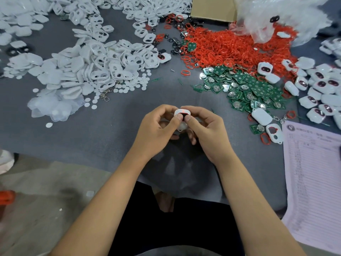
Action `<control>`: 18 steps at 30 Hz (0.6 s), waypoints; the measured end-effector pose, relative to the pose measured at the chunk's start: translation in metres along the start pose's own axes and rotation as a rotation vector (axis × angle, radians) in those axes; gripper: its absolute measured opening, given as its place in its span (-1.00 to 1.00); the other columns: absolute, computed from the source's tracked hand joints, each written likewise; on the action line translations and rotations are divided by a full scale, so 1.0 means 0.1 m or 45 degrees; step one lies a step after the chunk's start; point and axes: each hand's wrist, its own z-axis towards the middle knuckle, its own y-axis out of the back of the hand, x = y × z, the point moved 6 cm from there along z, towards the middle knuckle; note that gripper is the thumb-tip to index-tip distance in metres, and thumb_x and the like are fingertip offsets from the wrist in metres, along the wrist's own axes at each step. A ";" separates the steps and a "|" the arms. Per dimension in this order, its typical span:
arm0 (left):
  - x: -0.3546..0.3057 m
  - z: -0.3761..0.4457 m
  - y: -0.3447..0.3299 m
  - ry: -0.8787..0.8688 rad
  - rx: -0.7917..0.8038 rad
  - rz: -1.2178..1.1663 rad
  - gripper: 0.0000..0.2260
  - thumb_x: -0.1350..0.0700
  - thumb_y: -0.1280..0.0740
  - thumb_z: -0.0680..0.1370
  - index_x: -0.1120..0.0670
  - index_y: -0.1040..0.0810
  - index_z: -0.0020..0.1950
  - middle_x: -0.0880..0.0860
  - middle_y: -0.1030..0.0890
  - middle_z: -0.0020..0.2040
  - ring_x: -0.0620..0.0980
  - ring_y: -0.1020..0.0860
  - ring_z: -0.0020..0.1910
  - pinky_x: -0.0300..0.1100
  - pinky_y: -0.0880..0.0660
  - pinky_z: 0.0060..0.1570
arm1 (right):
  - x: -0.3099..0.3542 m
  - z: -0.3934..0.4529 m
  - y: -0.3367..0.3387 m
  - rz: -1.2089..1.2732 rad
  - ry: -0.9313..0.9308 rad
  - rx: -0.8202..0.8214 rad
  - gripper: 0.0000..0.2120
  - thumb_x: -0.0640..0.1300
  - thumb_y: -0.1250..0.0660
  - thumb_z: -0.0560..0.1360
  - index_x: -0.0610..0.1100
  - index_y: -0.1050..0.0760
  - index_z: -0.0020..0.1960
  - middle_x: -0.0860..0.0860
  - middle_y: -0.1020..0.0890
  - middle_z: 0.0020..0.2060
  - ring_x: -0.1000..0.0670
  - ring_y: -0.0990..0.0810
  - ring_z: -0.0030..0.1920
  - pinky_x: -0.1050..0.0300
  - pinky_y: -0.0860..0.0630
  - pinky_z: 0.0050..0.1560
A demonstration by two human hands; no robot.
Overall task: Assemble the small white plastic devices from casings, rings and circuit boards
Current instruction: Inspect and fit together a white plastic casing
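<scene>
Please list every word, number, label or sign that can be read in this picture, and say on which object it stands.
No text can be read.
Pink printed sheet: a round logo, a heading and ruled rows of print, all too blurred to read.
Green circuit boards: any markings are too small to tell.
Cardboard box: no print shows.

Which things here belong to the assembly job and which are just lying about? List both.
Belonging to the job:
white device, held by left hand and right hand
white casings
red rings
green circuit boards
finished devices

Just lying about:
printed sheet
cardboard box
clear plastic bag
</scene>
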 end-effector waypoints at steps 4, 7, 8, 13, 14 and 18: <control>0.04 0.02 -0.03 0.014 0.020 0.063 -0.97 0.11 -0.41 0.65 -0.02 -0.63 0.04 -0.12 -0.68 -0.15 -0.08 -0.72 -0.13 -0.20 -0.67 -0.23 | -0.02 0.01 0.02 -0.126 -0.032 -0.041 -0.83 -0.29 -0.34 0.62 -0.12 -0.67 0.10 0.08 -0.66 -0.33 0.06 -0.46 -0.51 0.22 -0.41 -0.48; 0.06 0.02 -0.01 0.021 0.011 0.049 -0.94 0.11 -0.42 0.64 0.04 -0.67 0.10 -0.06 -0.70 -0.12 -0.06 -0.73 -0.09 -0.14 -0.70 -0.16 | -0.01 0.01 0.01 -0.116 -0.023 -0.058 -0.83 -0.28 -0.33 0.62 -0.12 -0.67 0.10 0.05 -0.71 -0.21 0.04 -0.47 -0.53 0.20 -0.44 -0.48; 0.05 0.02 -0.01 0.018 0.013 0.035 -0.92 0.10 -0.42 0.64 0.04 -0.68 0.11 -0.05 -0.71 -0.10 -0.05 -0.73 -0.07 -0.13 -0.70 -0.14 | -0.02 0.01 0.01 -0.097 -0.018 -0.067 -0.82 -0.27 -0.33 0.62 -0.11 -0.68 0.12 0.06 -0.71 -0.21 0.04 -0.47 -0.52 0.18 -0.46 -0.47; 0.02 -0.01 0.00 0.032 0.025 -0.100 -0.86 0.09 -0.39 0.66 0.03 -0.67 0.20 -0.04 -0.72 0.04 -0.05 -0.72 0.05 -0.15 -0.69 -0.05 | -0.04 0.03 0.01 0.047 -0.040 -0.056 -0.77 -0.20 -0.34 0.59 -0.10 -0.64 0.22 0.07 -0.68 -0.19 0.04 -0.45 -0.45 0.15 -0.47 -0.45; 0.02 -0.01 0.01 0.033 0.022 -0.120 -0.84 0.10 -0.39 0.67 0.04 -0.67 0.23 -0.02 -0.73 0.05 -0.03 -0.72 0.06 -0.15 -0.69 -0.04 | -0.05 0.03 0.01 0.058 -0.047 -0.055 -0.76 -0.19 -0.35 0.58 -0.09 -0.64 0.23 0.03 -0.68 -0.15 0.04 -0.46 -0.43 0.15 -0.46 -0.45; 0.03 0.00 0.03 0.039 0.008 -0.145 -0.83 0.13 -0.39 0.66 0.08 -0.65 0.25 0.01 -0.72 0.07 0.01 -0.72 0.08 -0.07 -0.69 -0.01 | -0.03 0.02 0.00 0.024 -0.031 -0.056 -0.78 -0.22 -0.34 0.61 -0.15 -0.62 0.24 -0.02 -0.67 -0.20 0.04 -0.51 -0.41 0.18 -0.47 -0.46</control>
